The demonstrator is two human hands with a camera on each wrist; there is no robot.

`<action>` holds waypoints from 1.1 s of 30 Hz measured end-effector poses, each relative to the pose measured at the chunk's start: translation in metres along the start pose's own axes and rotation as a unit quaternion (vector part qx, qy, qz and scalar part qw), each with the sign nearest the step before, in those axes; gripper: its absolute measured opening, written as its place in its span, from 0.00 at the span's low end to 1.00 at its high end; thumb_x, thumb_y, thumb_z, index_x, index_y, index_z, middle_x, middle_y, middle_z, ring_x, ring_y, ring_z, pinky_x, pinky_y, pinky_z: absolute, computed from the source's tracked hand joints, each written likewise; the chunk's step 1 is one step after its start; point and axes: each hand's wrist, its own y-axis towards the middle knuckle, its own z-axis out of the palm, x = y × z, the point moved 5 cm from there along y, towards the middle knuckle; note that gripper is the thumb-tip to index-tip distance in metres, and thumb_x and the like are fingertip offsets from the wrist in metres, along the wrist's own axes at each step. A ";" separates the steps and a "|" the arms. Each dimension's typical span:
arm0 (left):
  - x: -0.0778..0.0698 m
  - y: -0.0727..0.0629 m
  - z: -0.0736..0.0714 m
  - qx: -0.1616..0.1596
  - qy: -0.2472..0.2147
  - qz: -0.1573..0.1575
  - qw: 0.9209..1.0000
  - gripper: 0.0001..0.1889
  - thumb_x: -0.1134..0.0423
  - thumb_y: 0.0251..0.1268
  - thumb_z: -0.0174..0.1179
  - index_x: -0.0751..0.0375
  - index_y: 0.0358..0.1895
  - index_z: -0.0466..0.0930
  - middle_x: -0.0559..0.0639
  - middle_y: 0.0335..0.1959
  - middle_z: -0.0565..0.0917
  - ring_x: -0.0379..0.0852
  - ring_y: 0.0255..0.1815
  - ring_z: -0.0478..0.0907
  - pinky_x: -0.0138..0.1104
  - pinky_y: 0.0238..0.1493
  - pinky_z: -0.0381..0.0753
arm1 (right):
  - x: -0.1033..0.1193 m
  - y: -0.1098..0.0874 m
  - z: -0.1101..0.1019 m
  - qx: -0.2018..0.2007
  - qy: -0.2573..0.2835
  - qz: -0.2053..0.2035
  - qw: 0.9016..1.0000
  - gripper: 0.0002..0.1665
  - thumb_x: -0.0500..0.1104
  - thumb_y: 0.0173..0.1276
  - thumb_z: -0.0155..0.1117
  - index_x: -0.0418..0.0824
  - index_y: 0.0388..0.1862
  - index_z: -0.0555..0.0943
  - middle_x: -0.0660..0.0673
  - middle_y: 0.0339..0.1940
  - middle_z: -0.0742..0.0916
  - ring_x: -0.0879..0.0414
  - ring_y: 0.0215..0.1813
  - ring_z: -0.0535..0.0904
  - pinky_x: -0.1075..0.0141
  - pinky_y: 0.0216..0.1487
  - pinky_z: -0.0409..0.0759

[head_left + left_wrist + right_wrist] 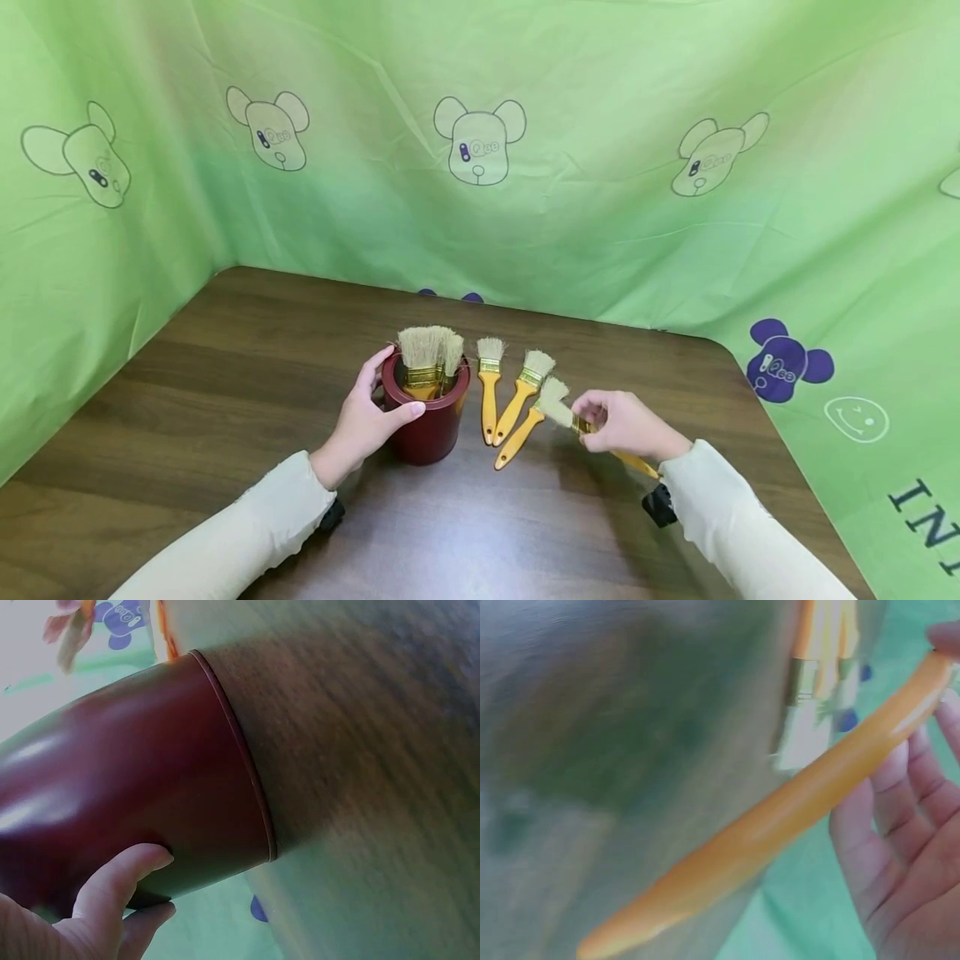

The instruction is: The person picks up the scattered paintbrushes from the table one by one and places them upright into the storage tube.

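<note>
A dark red round container (425, 437) stands upright on the table, with several paintbrushes (420, 348) in it, bristles up. My left hand (367, 425) holds it near the rim, thumb on the near side and fingers around the left. In the left wrist view fingers (124, 881) lie against its smooth wall. My right hand (626, 425) pinches another paintbrush (557, 410) near its metal band, bristles pointing left toward the container. The orange handle (757, 836) of that brush slants across the right wrist view, running back under the palm.
Three more paintbrushes lie fanned out between the hands: a left one (489, 396), a middle one (517, 404) and a near one (521, 440). The brown wooden table (247, 375) is bordered behind and at the sides by a green printed cloth (360, 200).
</note>
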 end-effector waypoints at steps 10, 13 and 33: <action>0.000 0.001 -0.001 0.003 0.000 -0.003 1.000 0.45 0.66 0.50 0.70 0.54 0.73 0.56 0.62 0.63 0.71 0.57 0.61 0.70 0.49 0.56 0.72 | 0.045 0.021 -0.028 -0.130 0.130 -0.043 0.982 0.19 0.26 0.48 0.69 0.28 0.42 0.78 0.47 0.28 0.80 0.61 0.29 0.76 0.70 0.30 0.77; -0.001 0.001 -0.001 0.004 -0.002 -0.004 1.000 0.45 0.67 0.51 0.70 0.54 0.73 0.56 0.62 0.63 0.70 0.58 0.61 0.70 0.49 0.56 0.72 | 0.062 0.027 -0.034 -0.191 0.179 -0.075 0.962 0.20 0.24 0.48 0.67 0.24 0.42 0.76 0.51 0.29 0.81 0.63 0.30 0.77 0.72 0.31 0.77; -0.002 -0.001 -0.002 0.003 0.001 0.003 1.000 0.44 0.66 0.51 0.69 0.55 0.73 0.56 0.63 0.63 0.71 0.58 0.60 0.71 0.47 0.55 0.73 | 0.122 0.058 -0.032 -0.175 0.175 -0.065 0.967 0.21 0.28 0.55 0.66 0.28 0.49 0.76 0.40 0.38 0.82 0.55 0.40 0.77 0.68 0.46 0.75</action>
